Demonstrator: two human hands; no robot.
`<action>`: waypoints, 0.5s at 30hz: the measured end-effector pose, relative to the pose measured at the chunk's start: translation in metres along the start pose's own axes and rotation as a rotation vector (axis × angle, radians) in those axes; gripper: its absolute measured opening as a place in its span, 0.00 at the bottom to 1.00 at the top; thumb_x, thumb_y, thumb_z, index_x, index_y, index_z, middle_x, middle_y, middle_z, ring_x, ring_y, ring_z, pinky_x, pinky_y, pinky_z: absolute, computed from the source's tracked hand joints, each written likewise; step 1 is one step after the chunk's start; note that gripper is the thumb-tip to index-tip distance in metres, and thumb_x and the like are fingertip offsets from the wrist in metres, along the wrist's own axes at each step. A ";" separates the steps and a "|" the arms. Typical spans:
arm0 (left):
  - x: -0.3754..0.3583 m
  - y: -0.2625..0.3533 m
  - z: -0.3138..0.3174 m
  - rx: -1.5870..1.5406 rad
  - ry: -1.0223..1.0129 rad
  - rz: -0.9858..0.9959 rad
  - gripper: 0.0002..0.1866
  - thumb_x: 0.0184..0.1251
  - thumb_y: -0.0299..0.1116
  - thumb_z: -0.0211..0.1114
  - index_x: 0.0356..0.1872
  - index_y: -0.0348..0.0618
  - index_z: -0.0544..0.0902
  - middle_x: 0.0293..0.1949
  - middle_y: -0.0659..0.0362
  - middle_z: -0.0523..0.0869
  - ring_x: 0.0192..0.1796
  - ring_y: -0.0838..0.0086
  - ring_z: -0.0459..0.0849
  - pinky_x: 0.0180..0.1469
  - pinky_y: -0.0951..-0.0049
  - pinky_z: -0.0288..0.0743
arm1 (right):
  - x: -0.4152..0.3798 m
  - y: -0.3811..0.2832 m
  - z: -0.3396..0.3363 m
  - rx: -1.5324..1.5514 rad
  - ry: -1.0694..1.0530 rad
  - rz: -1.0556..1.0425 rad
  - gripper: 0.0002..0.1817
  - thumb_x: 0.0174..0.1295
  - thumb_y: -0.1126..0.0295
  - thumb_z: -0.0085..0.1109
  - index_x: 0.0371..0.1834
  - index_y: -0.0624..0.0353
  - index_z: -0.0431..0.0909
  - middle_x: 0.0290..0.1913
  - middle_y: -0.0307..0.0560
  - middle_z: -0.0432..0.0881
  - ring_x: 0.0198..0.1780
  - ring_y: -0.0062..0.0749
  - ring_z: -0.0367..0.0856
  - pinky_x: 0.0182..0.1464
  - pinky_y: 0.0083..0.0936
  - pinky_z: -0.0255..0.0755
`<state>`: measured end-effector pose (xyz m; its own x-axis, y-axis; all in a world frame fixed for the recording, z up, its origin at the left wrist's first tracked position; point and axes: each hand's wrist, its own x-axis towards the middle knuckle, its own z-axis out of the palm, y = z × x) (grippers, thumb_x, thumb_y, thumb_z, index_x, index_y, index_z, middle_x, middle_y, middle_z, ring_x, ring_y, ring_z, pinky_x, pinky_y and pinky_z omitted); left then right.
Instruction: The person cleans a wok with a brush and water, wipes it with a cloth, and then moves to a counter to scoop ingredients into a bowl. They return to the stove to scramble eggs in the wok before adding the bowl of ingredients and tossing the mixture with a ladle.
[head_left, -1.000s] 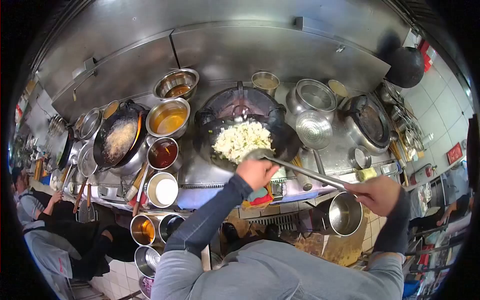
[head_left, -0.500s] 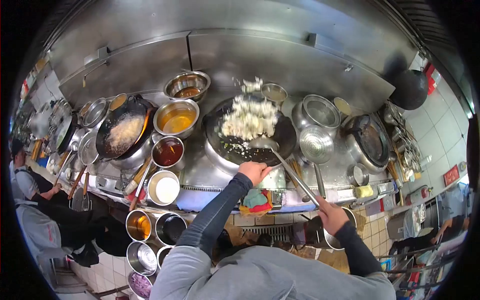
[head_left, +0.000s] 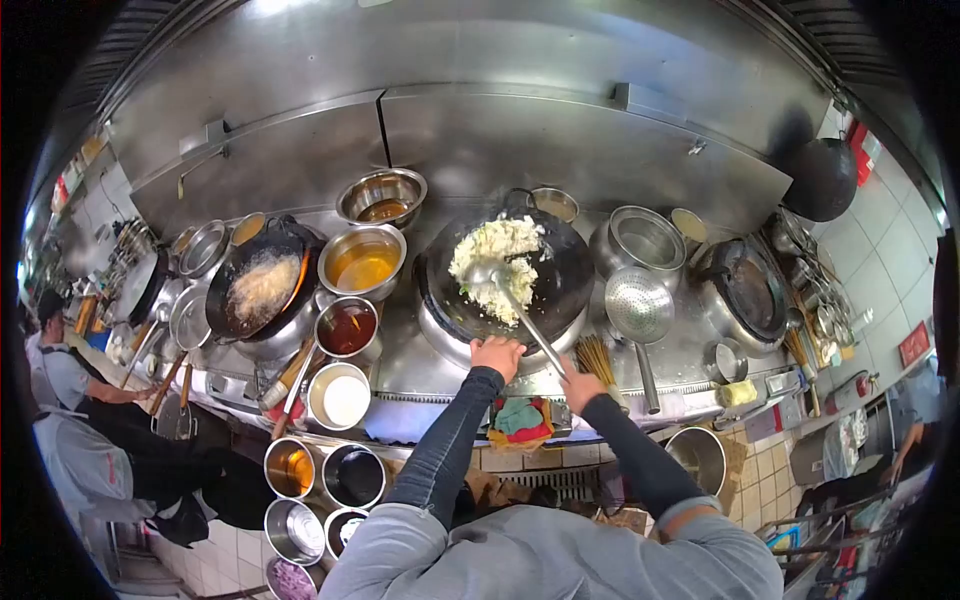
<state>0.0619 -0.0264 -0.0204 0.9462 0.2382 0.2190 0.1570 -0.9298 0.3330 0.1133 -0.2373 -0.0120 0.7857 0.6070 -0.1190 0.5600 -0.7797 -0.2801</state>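
A black wok (head_left: 556,270) sits on the burner in front of me. My left hand (head_left: 497,357) is closed on its near edge; just what the fingers wrap round is partly hidden. My right hand (head_left: 582,386) grips the long handle of a metal ladle (head_left: 530,327). The ladle's bowl is down in the wok, pressed against a pale white and yellow, rice-like food (head_left: 508,238) with a few green bits. The food lies along the middle and far side of the wok.
To the left stand bowls of amber liquid (head_left: 395,268), red sauce (head_left: 372,328) and white powder or paste (head_left: 346,400), and a second wok (head_left: 228,322) with foaming contents. A perforated strainer (head_left: 640,305) lies right, beside a bamboo brush (head_left: 596,362). A co-worker (head_left: 80,450) stands at far left.
The food was in the air above the wok and has dropped back into it. My right hand has moved left and forward, bringing the ladle into the food. My left hand stays at the wok.
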 end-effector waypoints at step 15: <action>0.008 -0.005 0.002 -0.237 0.023 0.114 0.18 0.64 0.48 0.53 0.31 0.44 0.83 0.27 0.50 0.83 0.33 0.54 0.81 0.39 0.57 0.73 | -0.014 -0.027 -0.018 0.123 -0.079 -0.026 0.28 0.62 0.62 0.43 0.67 0.49 0.54 0.32 0.63 0.79 0.35 0.59 0.78 0.40 0.48 0.70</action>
<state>0.0694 -0.0207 -0.0218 0.9468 0.1447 0.2874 -0.0232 -0.8601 0.5096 0.0919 -0.2280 0.0142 0.7457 0.6405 -0.1837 0.5394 -0.7420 -0.3981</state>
